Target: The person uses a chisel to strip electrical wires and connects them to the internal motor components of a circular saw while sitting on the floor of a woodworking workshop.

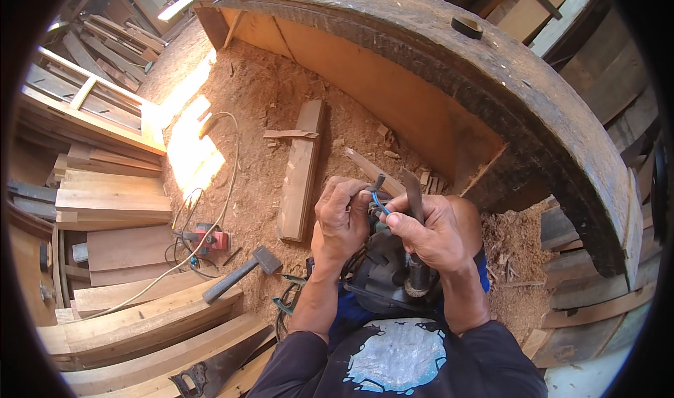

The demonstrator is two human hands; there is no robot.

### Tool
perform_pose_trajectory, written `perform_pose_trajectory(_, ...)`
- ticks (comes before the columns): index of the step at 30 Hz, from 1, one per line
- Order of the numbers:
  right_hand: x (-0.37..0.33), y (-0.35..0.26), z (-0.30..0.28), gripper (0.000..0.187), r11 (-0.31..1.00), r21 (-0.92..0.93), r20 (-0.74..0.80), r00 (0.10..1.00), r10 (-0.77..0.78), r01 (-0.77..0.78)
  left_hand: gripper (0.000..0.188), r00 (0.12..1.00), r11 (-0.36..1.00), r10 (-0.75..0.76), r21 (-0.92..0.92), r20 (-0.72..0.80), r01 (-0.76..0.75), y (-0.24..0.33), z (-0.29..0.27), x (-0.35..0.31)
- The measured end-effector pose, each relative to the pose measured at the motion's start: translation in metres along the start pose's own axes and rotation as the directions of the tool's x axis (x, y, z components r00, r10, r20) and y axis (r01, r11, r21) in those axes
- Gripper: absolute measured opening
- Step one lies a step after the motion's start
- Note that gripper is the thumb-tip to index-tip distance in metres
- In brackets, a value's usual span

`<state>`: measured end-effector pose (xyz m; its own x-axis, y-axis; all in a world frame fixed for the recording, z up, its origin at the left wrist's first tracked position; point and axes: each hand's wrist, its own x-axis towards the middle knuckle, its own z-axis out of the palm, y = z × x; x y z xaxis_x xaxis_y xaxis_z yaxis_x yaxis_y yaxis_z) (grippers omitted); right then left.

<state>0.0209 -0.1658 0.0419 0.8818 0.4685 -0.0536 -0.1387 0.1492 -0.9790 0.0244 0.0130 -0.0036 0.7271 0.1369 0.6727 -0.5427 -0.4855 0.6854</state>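
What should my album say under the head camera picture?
Left hand and right hand pinch a blue wire above sawdusty floor.

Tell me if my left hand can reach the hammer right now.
Probably: the hammer lies off to your left, uncovered, though your left hand would likely have to let go of the blue wire first.
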Motion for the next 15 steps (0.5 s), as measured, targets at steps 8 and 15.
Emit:
perform_pose_trajectory(8, 0.001, -0.005, 0.003, 0.015, 0.999, -0.004, -0.008, 0.999, 0.05, -0.05, 0.015, 0.872, 0.858, -0.409, -0.211, 0.268, 0.468, 0.006, -0.002, -0.001)
perform_pose_trajectory(15, -0.01, 0.004, 0.011, 0.033, 0.988, -0.151, -0.052, 0.998, 0.025, -0.033, 0.023, 0.777, 0.652, -0.439, -0.434, 0.451, 0.621, 0.014, -0.008, -0.002)
